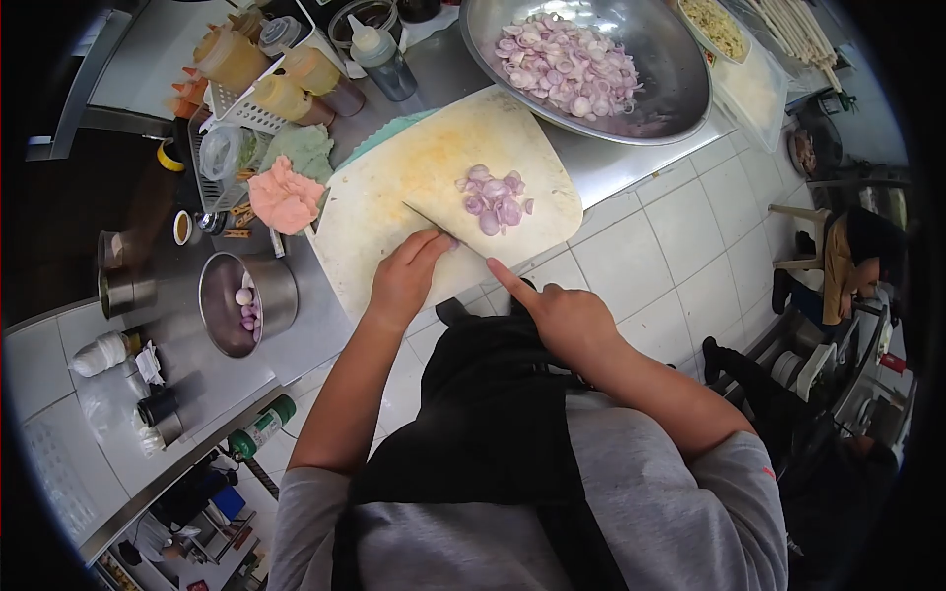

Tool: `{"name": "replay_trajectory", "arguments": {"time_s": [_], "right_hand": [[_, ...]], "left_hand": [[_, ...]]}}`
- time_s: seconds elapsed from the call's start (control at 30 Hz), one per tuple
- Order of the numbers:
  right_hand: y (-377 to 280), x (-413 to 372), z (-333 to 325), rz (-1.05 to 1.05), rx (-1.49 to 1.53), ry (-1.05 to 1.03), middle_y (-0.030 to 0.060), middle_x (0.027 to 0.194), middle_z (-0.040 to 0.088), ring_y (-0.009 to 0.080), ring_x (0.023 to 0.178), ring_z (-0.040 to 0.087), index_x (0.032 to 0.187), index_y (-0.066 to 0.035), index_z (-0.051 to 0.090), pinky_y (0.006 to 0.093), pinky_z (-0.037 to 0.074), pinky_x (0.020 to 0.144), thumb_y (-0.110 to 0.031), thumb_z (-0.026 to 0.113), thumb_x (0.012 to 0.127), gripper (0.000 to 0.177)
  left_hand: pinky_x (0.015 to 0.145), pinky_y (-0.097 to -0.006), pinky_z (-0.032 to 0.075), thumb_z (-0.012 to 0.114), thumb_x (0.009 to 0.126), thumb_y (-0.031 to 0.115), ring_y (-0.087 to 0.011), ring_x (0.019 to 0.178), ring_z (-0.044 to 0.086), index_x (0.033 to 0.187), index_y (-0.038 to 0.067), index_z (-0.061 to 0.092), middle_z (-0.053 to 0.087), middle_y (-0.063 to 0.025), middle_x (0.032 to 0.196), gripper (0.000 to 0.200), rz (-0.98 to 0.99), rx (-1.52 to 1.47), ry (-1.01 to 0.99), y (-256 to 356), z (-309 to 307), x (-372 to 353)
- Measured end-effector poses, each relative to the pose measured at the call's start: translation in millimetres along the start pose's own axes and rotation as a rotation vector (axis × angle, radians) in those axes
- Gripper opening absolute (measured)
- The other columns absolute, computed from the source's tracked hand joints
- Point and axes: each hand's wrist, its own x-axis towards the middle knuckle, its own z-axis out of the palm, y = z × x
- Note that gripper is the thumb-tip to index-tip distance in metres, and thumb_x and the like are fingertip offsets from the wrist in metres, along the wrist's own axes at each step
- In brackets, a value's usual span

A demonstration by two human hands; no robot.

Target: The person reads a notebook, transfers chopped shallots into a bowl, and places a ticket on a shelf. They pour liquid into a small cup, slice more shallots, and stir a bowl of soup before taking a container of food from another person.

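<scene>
On the worn white cutting board (365,217), my left hand (406,274) has its fingers bent together over a small purple shallot (449,243), partly hidden by the fingertips. My right hand (564,313) is closed round a knife (443,230), index finger stretched along it; the handle is hidden in the palm. The thin blade points up and left, beside the left fingertips. Just beyond the blade lies a small heap of sliced shallots (496,200). A large steel bowl (680,98) past the board's far edge holds many more slices (567,64).
Left of the board stands a steel pot (281,291) with several whole shallots. A pink cloth (286,194), a green cloth (301,150) and sauce bottles (379,64) crowd the back left. Tiled floor (641,256) lies right. Another person (852,261) is at far right.
</scene>
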Motion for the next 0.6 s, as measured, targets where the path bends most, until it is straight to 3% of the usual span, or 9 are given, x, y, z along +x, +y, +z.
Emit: {"name": "replay_trajectory", "arguments": {"time_s": [0.13, 0.33, 0.43, 0.6], "right_hand": [[-2.7, -15.6, -25.8, -0.004, -0.017, -0.121, 0.0108, 0.067, 0.059, 0.0244, 0.049, 0.063, 0.161, -0.033, 0.019, 0.0381, 0.051, 0.042, -0.007, 0.060, 0.084, 0.091], [0.0, 6.9, 0.7, -0.019, 0.015, 0.008, 0.0107, 0.069, 0.058, 0.0241, 0.047, 0.062, 0.162, -0.034, 0.017, 0.0377, 0.050, 0.040, -0.007, 0.059, 0.085, 0.092], [-8.0, -14.2, -31.0, 0.008, -0.014, -0.121, 0.0102, 0.069, 0.060, 0.0255, 0.052, 0.063, 0.161, -0.031, 0.022, 0.0381, 0.053, 0.048, -0.008, 0.062, 0.085, 0.089], [-4.8, 8.7, -9.6, 0.026, -0.005, -0.102, 0.0106, 0.069, 0.061, 0.0256, 0.053, 0.064, 0.161, -0.031, 0.021, 0.0387, 0.054, 0.049, -0.008, 0.061, 0.085, 0.089]], "left_hand": [[0.078, -0.0331, 0.057, 0.066, 0.083, -0.007, -0.0251, 0.092, 0.069, 0.100, 0.006, 0.071, 0.068, -0.0071, 0.105, 0.022, -0.020, -0.014, -0.002, -1.2, 0.1, -3.0], [0.072, -0.0334, 0.059, 0.068, 0.082, -0.002, -0.0240, 0.086, 0.071, 0.101, 0.009, 0.072, 0.069, -0.0042, 0.104, 0.023, 0.035, 0.043, 0.029, -3.1, 0.5, -2.1], [0.072, -0.0334, 0.059, 0.068, 0.081, -0.002, -0.0239, 0.087, 0.071, 0.101, 0.009, 0.072, 0.069, -0.0044, 0.105, 0.024, 0.038, 0.048, 0.016, -4.6, 0.9, -2.6], [0.073, -0.0334, 0.059, 0.068, 0.080, -0.002, -0.0240, 0.088, 0.071, 0.102, 0.009, 0.072, 0.069, -0.0047, 0.104, 0.024, 0.056, 0.037, 0.033, -4.9, 1.8, -2.7]]}}
